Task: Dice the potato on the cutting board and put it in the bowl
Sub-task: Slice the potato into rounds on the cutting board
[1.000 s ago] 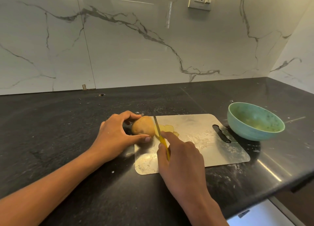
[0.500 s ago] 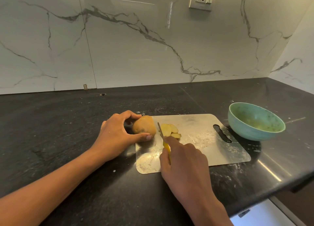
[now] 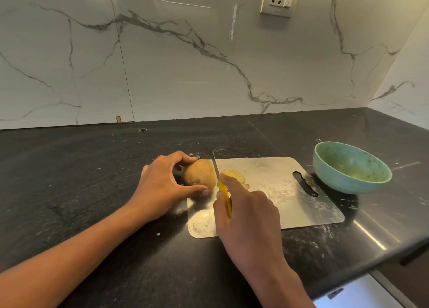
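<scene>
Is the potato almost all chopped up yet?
Not yet. Done: a few thin slices lie on the cutting board. In hand: the left hand holds the potato, mostly whole, while the right hand sets the knife against it. Left: more slicing, dicing, then filling the bowl, which holds no potato.

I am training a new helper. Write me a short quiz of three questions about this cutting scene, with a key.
1. True or false: the potato is already diced.
2. Which hand holds the knife?
3. The slices lie: A in the bowl, B on the cutting board, C on the counter.

Key: 1 false, only slices are cut off. 2 the right hand; the left hand grips the potato. 3 B.
</scene>
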The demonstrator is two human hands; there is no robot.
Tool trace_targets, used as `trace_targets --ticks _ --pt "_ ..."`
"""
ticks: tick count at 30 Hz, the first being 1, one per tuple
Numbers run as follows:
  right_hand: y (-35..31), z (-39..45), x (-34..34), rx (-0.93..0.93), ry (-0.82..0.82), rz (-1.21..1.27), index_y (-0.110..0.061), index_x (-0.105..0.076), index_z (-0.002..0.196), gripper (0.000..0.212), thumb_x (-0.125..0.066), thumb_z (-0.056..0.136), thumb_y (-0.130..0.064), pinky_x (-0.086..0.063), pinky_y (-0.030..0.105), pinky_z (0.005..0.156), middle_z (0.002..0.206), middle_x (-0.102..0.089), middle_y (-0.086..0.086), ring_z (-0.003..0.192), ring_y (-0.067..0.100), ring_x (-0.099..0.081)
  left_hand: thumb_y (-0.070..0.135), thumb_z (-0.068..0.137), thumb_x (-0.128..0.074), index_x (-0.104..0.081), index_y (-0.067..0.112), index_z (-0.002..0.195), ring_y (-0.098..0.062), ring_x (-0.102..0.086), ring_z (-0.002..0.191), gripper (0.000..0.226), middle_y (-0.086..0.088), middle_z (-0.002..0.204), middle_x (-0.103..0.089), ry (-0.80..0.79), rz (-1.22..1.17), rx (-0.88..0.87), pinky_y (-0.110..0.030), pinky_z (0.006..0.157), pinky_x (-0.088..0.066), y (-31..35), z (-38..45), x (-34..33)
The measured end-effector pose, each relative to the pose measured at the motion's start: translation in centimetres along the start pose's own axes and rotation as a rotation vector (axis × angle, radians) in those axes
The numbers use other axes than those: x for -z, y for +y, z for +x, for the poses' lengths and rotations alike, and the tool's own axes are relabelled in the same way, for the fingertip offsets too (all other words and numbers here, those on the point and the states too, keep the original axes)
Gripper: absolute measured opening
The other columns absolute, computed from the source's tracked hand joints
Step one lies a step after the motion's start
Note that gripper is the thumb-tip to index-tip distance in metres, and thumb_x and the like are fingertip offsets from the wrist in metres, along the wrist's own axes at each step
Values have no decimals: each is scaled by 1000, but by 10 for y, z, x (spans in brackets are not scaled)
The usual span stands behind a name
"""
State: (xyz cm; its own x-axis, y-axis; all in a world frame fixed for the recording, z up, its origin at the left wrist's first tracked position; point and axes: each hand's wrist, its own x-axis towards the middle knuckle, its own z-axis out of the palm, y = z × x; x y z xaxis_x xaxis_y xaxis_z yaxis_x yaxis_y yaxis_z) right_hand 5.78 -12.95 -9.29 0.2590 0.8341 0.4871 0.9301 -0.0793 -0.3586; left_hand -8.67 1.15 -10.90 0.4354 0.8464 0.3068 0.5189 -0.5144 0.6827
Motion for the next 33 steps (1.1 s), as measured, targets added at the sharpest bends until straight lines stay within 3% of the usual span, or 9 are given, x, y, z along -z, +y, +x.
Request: trace_targets --ticks 4,9,12,19,22,24,27,30,33 --pt "1 0 0 14 16 27 -29 -65 134 40 -69 94 -34 -23 13 49 68 -68 -11 52 5 -37 84 52 -76 -57 56 115 7 -50 109 72 35 111 -55 -7 -1 0 -51 106 -42 0 0 0" --pt "-1 1 -1 15 13 -3 -31 -63 137 41 -66 97 -36 -23 12 50 73 -70 -12 53 5 -38 90 50 -74 -56 59 111 7 -50 109 71 36 112 -55 -22 -1 1 -52 106 -42 0 1 2" --pt "-1 0 0 25 3 7 -32 -61 139 42 -65 98 -37 -21 11 51 73 -70 -12 52 4 -36 80 53 -78 -56 57 113 6 -50 109 68 36 111 -53 -22 7 6 -52 107 -42 3 1 3" --pt "-1 -1 -1 32 13 -27 -29 -67 129 40 -75 90 -33 -12 8 51 64 -65 -12 48 4 -25 79 53 -78 -57 53 117 7 -49 109 72 36 110 -53 -25 15 5 -51 106 -41 4 0 4" --pt "-2 0 4 42 -47 -5 -32 -57 139 40 -61 99 -36 -28 18 50 79 -70 -9 56 7 -40 81 52 -76 -59 51 120 5 -50 109 76 35 111 -53 -22 22 2 -50 106 -41 5 0 4" --pt "-3 -1 5 38 -81 12 -33 -49 145 42 -52 103 -38 -37 25 58 88 -72 -7 64 10 -50 82 51 -75 -58 51 121 5 -49 109 78 35 110 -53 -23 24 3 -50 106 -41 5 0 4" --pt "-3 -2 7 35 -87 -7 -33 -48 145 43 -52 103 -38 -36 27 58 85 -70 -7 63 11 -46 85 51 -77 -59 52 122 7 -49 110 80 36 111 -53 -21 21 -5 -50 107 -41 3 0 3" --pt "-6 -3 9 21 -148 16 -34 -39 151 47 -46 105 -40 -40 25 64 95 -70 -8 70 11 -50 91 48 -75 -59 54 122 8 -50 110 84 36 111 -54 -13 26 -12 -49 106 -41 2 0 2" --pt "-5 -3 9 9 -161 -1 -34 -40 151 47 -46 105 -41 -42 26 63 92 -70 -7 69 11 -52 84 51 -79 -59 52 122 9 -48 110 80 37 110 -52 -14 31 -10 -49 107 -41 2 1 2"
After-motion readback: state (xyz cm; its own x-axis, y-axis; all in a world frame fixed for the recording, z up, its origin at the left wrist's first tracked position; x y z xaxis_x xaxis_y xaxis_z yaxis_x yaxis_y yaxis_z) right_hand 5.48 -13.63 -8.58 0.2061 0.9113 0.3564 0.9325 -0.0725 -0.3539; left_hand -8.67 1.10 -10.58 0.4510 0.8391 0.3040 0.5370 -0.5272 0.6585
